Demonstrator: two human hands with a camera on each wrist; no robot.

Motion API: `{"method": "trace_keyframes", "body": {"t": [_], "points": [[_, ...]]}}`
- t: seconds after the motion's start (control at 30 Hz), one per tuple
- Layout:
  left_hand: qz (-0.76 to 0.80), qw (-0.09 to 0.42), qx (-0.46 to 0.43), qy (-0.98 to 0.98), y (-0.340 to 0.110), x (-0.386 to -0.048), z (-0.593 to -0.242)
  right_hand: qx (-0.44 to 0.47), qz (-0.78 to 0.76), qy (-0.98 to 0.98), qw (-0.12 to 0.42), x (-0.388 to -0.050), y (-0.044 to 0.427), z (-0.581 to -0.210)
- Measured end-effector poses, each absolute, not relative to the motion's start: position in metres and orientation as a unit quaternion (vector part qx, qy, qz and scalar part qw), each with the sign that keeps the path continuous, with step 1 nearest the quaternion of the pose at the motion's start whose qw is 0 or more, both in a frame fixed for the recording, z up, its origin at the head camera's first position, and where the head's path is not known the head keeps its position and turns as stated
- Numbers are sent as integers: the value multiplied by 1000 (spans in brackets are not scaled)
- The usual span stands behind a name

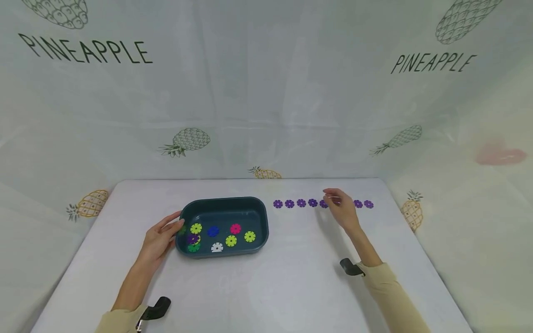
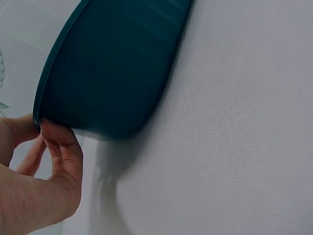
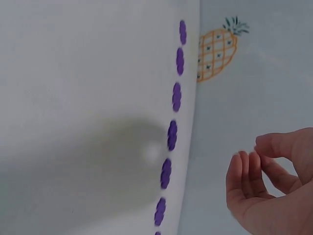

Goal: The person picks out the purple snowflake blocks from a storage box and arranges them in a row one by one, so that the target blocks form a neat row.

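Note:
My left hand grips the left end of a dark teal plastic tray; in the left wrist view, thumb and fingers pinch its rim. Inside lie flower-shaped discs: several yellow ones, such as a yellow disc, a blue disc, a pink disc, a white disc, a purple disc and green ones. Over a straight row of purple flower discs, my right hand hovers with loosely bent fingers. Nothing shows between its fingertips in the right wrist view. It hides part of the row in the head view.
The white table carries the tray left of centre and the purple row near its far edge, to the right. Behind and beside it hangs a pale curtain printed with pineapples. Dark wrist straps show at both sleeves.

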State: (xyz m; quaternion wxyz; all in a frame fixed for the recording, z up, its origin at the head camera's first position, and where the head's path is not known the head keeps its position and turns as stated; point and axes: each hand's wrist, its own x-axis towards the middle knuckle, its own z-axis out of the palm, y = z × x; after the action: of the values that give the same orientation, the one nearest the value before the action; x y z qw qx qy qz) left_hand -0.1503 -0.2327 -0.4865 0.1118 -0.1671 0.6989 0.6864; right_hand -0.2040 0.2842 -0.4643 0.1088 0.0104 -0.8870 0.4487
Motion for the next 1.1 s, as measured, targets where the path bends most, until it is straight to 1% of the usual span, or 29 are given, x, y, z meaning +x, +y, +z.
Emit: {"method": "trace_keyframes", "body": {"t": [0.3,0.83,1.1], "points": [[689,116,-171,695,-236,-149,-487,50,469,-875,113,-206,245,-459],[700,118,-167,684,-236,-151,-487,84,518,-849,70,-210,179,-454],[702,118,-165,682,-236,-150,-487,102,527,-841,67,-206,143,-454]]}}
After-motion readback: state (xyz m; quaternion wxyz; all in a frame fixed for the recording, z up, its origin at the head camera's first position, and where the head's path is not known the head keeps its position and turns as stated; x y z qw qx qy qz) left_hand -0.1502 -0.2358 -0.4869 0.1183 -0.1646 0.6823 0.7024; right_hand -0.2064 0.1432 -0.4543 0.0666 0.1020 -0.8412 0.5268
